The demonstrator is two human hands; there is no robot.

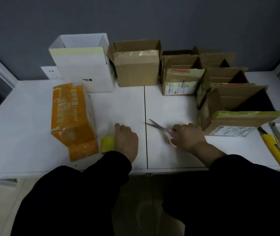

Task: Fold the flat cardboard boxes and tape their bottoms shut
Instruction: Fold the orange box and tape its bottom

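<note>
A flattened orange cardboard box (72, 120) lies on the white table (25, 133) at the left. Right beside it stands a yellow tape roll (107, 143), with my left hand (126, 139) resting against its right side. My right hand (186, 136) is closed around the pink handles of a pair of scissors (159, 127) that lies on the table, blades pointing up-left. Folded boxes line the back: a white one (84, 70), a brown one (135, 65), and several more brown ones (183, 79) at the right.
A large taped brown box (238, 109) stands close to my right hand on the right. A yellow utility knife (272, 145) lies near the table's right edge. The grey wall is behind the boxes; a wall socket (50, 72) shows at the back left.
</note>
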